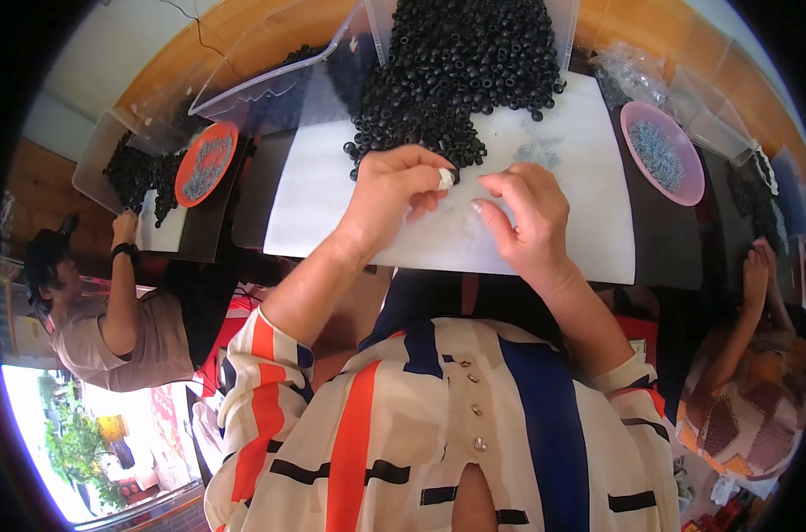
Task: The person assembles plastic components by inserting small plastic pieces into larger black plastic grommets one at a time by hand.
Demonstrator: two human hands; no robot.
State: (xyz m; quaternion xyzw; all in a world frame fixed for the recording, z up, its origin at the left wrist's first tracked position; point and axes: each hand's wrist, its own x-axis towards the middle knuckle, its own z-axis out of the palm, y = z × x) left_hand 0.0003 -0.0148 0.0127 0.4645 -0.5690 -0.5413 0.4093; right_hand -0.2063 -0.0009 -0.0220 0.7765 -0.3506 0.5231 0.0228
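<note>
My left hand (392,188) is closed, its thumb and forefinger pinched together in front of the black pile. White tape or wrapping covers the thumb's tip. A bit of a small black round part (456,175) shows at those fingertips; the fingers hide most of it. To the right, above the white sheet (332,217), my right hand (531,213) has its thumb and forefinger apart, with nothing visible between them. Beyond both hands spreads a heap of small black ring-like parts (420,133). Small pale blue-grey pieces (537,155) lie scattered on the sheet past my right hand.
Clear plastic bins (279,93) of black parts stand at the back and left. An orange bowl (229,146) and a pink bowl (693,182) hold small grey-blue pieces. Co-workers sit on either side, one person (124,310) at left and another (748,381) at right.
</note>
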